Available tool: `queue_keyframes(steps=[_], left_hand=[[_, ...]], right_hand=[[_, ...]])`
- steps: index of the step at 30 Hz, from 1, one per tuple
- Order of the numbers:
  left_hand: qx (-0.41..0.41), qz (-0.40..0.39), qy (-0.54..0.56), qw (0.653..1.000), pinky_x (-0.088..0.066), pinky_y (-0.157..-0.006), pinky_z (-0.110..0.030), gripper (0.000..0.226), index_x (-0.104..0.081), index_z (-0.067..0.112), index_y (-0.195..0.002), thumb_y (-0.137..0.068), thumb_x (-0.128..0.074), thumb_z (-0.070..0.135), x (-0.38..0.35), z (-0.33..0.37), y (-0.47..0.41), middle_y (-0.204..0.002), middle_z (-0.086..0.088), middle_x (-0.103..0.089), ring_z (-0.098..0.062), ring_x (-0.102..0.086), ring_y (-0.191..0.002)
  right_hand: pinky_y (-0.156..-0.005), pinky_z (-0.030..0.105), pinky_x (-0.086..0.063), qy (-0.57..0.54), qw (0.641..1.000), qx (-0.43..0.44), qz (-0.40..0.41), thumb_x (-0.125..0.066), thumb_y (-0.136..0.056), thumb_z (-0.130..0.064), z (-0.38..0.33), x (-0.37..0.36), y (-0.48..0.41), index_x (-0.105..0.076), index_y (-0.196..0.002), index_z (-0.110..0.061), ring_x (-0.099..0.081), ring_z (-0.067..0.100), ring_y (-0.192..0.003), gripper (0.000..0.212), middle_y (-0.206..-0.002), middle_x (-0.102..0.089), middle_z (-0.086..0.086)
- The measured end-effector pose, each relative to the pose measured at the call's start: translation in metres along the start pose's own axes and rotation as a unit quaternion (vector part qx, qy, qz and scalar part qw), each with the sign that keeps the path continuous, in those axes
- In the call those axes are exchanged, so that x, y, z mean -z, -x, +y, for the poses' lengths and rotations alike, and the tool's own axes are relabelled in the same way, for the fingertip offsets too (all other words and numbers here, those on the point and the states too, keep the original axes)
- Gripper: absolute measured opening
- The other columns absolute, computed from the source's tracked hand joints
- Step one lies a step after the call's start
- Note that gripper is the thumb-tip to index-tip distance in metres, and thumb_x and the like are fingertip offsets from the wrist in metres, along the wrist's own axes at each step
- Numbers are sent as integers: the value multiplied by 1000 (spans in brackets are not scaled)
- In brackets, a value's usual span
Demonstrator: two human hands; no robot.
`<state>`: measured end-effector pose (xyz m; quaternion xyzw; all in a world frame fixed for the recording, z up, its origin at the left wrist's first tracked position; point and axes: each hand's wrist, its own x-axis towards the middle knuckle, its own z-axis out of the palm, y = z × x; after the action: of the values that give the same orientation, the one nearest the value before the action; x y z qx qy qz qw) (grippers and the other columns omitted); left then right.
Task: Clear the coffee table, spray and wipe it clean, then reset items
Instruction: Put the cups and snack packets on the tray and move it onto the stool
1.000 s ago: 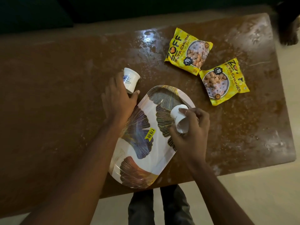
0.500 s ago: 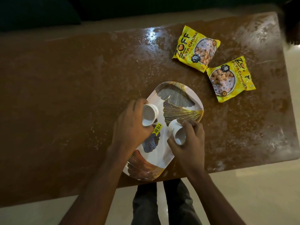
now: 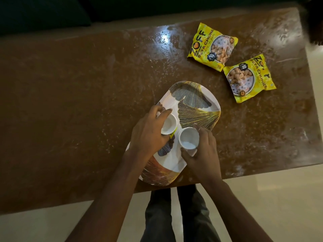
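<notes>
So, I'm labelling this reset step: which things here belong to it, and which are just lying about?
In use: left hand gripping one white cup; right hand gripping the other cup; patterned tray beneath.
Lying about: farther yellow packet; nearer yellow packet.

Price sticker half behind left cup
</notes>
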<state>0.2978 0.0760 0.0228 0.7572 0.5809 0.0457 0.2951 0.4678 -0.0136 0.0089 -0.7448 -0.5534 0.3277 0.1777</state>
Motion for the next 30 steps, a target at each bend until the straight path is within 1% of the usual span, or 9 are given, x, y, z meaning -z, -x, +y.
queue_keyframes(steps=[3, 7, 11, 15, 20, 22, 25, 27, 30], left_hand=[[4, 16, -6, 1000, -51, -90, -31, 85, -44, 25, -142, -69, -83, 43, 2, -7, 3, -143, 0, -43, -18, -54, -120], [25, 22, 41, 999, -53, -92, -34, 75, -51, 24, -135, -69, -85, 37, 0, -13, 6, -141, 3, -44, -18, -55, -119], [18, 27, 60, 998, -52, -94, -34, 73, -53, 24, -134, -69, -85, 35, -2, -16, 7, -140, 3, -44, -18, -53, -121], [25, 23, 66, 997, -52, -96, -36, 79, -51, 25, -135, -65, -87, 40, 0, -19, 9, -138, 5, -46, -15, -51, -121], [15, 22, 64, 998, -53, -95, -37, 81, -51, 24, -133, -63, -86, 45, 3, -19, 11, -135, 4, -47, -12, -49, -120], [9, 21, 49, 999, -49, -95, -31, 87, -49, 23, -135, -62, -83, 56, 6, -20, 12, -137, 4, -47, -12, -47, -121], [25, 44, 28, 998, -40, -92, -25, 97, -44, 23, -139, -63, -65, 79, 13, -16, 11, -142, 5, -46, -12, -44, -125], [29, 76, 36, 996, -41, -92, -26, 90, -48, 22, -136, -69, -56, 81, 15, -8, 6, -140, 6, -49, -10, -45, -123], [17, 113, 34, 993, -40, -89, -24, 65, -57, 19, -127, -84, -52, 68, 16, 11, -14, -132, 5, -56, -13, -50, -116]], right_hand=[[-95, 29, -44, -31, 999, -33, 3, -83, -76, -20, 8, 4, 2, -47, -137, -17, -47, 13, -121, 71, -134, -53, 2], [-82, 8, -36, -65, 997, -24, -18, -81, -78, -19, 11, 8, -3, -49, -135, -20, -45, -2, -110, 66, -131, -55, -3], [-83, 8, -35, -72, 997, -16, -27, -81, -77, -16, 10, 8, -7, -49, -136, -19, -45, -2, -111, 67, -127, -53, -10], [-83, 6, -34, -63, 998, -14, -26, -81, -78, -17, 11, 8, -5, -48, -137, -19, -44, -2, -110, 67, -128, -52, -10], [-91, 19, -40, -64, 997, -29, -17, -79, -79, -14, 11, 12, 0, -47, -139, -18, -45, 3, -116, 68, -137, -53, 0], [-94, 23, -41, -76, 996, -26, -29, -78, -78, -9, 12, 15, 1, -45, -141, -17, -44, 3, -118, 72, -137, -52, -2], [-96, 18, -43, -113, 993, -14, -36, -77, -77, -8, 16, 23, 3, -45, -141, -18, -48, 2, -119, 72, -134, -49, -11], [-100, 25, -45, -142, 990, -14, -15, -72, -77, -15, 21, 29, 2, -48, -139, -17, -51, 6, -122, 67, -134, -53, -8], [-104, 41, -47, -154, 988, -27, 2, -60, -73, -19, 26, 42, -13, -50, -136, -16, -51, 12, -124, 64, -132, -55, -2]])
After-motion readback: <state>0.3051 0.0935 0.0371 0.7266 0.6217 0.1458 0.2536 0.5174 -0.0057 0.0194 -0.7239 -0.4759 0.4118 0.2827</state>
